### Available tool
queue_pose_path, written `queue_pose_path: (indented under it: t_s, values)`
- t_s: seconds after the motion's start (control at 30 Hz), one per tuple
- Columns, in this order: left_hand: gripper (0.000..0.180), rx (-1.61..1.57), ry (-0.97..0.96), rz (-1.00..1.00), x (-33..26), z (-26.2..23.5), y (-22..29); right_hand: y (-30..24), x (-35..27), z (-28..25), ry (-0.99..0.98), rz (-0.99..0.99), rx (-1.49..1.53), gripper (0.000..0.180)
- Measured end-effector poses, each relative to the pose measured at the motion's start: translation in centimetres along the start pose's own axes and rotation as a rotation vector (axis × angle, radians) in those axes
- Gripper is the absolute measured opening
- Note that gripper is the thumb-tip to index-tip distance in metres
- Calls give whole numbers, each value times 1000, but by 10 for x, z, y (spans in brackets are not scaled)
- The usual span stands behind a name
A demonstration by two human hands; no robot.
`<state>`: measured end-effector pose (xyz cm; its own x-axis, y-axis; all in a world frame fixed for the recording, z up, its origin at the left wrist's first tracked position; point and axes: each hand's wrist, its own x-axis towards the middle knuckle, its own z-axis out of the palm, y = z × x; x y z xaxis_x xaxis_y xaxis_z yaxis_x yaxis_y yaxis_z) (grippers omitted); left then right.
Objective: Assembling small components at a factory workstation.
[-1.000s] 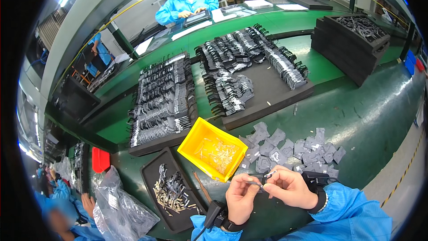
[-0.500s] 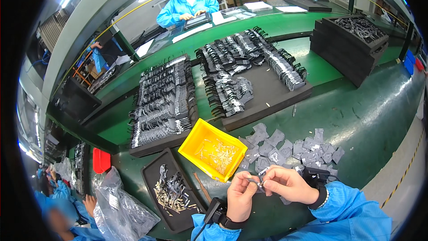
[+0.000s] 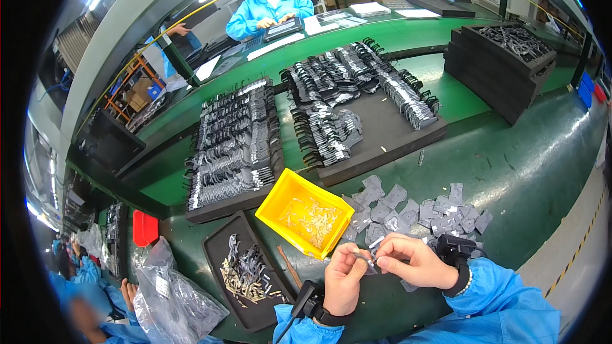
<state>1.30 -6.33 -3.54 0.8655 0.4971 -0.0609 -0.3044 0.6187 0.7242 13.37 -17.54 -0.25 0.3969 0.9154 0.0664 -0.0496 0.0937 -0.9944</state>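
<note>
Since half a second ago, a co-worker's arm [image 3: 178, 29] at the upper left has shifted rightward; my hands have hardly moved. My left hand [image 3: 344, 280] pinches a small dark part [image 3: 363, 257] between thumb and finger, and my right hand [image 3: 413, 264] pinches its other end, fingers hiding most of it. The part sits over the green bench [image 3: 523, 159], between the yellow bin [image 3: 273, 202] and the loose grey plates [image 3: 446, 215], nearer me than both.
</note>
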Motion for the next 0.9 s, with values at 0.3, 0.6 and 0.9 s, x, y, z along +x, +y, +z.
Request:
queue_pose_path:
  t_s: [0.3,0.6,0.9]
  values:
    - [21,300,-23,148,-2,6,6,-5,-1,2,298,-403,-685,10]
    - [22,253,9,77,-2,4,2,-9,-4,10,258,-379,-497,17]
    - [21,372,3,176,-2,4,1,-8,-5,4,155,-246,-376,15]
